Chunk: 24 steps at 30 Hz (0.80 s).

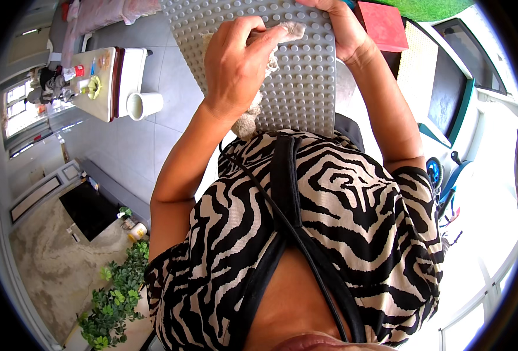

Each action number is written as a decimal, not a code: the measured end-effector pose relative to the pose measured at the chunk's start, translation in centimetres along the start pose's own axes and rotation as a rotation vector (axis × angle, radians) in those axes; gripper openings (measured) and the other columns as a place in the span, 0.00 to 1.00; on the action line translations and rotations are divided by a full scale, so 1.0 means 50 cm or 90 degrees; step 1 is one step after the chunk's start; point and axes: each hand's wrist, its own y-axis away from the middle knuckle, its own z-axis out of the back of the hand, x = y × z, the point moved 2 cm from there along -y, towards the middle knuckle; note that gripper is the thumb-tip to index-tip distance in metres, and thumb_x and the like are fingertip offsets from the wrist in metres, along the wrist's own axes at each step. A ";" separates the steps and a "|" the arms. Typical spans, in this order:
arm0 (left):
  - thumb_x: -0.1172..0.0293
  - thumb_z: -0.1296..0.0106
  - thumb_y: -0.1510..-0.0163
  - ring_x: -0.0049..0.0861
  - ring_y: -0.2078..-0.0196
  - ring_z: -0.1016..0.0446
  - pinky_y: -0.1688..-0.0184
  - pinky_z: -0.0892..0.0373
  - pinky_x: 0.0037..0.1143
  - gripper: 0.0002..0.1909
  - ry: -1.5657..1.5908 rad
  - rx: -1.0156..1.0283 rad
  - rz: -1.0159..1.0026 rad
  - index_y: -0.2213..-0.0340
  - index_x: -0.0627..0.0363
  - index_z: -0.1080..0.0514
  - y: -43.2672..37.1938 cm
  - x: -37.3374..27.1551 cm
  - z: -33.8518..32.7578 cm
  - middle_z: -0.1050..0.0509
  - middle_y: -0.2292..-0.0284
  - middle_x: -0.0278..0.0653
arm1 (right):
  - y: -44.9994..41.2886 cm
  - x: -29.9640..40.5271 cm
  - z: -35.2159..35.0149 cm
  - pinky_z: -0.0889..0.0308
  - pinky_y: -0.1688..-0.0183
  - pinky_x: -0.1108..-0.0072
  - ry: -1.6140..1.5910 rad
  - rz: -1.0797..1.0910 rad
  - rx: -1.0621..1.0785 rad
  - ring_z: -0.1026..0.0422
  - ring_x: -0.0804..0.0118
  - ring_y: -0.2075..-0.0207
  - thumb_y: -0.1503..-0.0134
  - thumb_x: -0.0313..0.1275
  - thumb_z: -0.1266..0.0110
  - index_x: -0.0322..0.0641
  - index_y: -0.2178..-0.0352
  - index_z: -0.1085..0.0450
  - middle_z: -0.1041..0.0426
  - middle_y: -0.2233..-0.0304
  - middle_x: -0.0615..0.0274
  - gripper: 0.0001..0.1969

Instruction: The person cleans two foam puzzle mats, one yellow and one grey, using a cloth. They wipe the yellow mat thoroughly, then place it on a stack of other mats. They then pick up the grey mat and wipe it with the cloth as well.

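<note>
A grey studded baseplate [303,96], like one for building bricks, is held tilted in front of my chest, its lower edge close to my shirt. My left hand [241,61] grips a crumpled, off-white cloth [294,31] against the studs. More of the cloth hangs below that wrist, down the plate's left side. At the plate's upper right edge, my right hand [344,33] holds it; those fingertips are partly cut off by the top of the view.
A white table [93,66] bearing small items stands at left, beside a white bin [145,105]. Leafy plants [116,296] are at lower left. On the right are a red box [383,27], a teal-framed dark board [447,96] and a blue wheeled toy or bike [454,175].
</note>
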 end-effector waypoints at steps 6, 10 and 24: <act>0.77 0.42 0.61 0.22 0.72 0.31 0.71 0.35 0.23 0.15 -0.062 0.032 -0.104 0.68 0.47 0.23 -0.017 -0.019 -0.022 0.32 0.73 0.27 | -0.014 -0.002 0.017 0.30 0.60 0.74 0.009 0.016 0.013 0.26 0.63 0.65 0.45 0.33 0.53 0.31 0.62 0.30 0.25 0.64 0.54 0.15; 0.74 0.45 0.58 0.22 0.72 0.33 0.72 0.35 0.23 0.13 -0.120 0.090 -0.118 0.67 0.49 0.25 -0.021 -0.011 -0.025 0.34 0.75 0.26 | -0.021 -0.009 0.032 0.29 0.62 0.75 -0.001 0.022 -0.020 0.26 0.63 0.67 0.46 0.32 0.53 0.31 0.63 0.30 0.25 0.65 0.54 0.14; 0.83 0.48 0.55 0.31 0.70 0.30 0.67 0.32 0.27 0.16 0.019 0.189 0.093 0.62 0.55 0.26 0.009 0.008 0.005 0.31 0.72 0.36 | -0.021 -0.008 0.014 0.29 0.60 0.74 0.017 -0.006 -0.059 0.26 0.62 0.65 0.46 0.32 0.52 0.32 0.61 0.30 0.25 0.64 0.55 0.14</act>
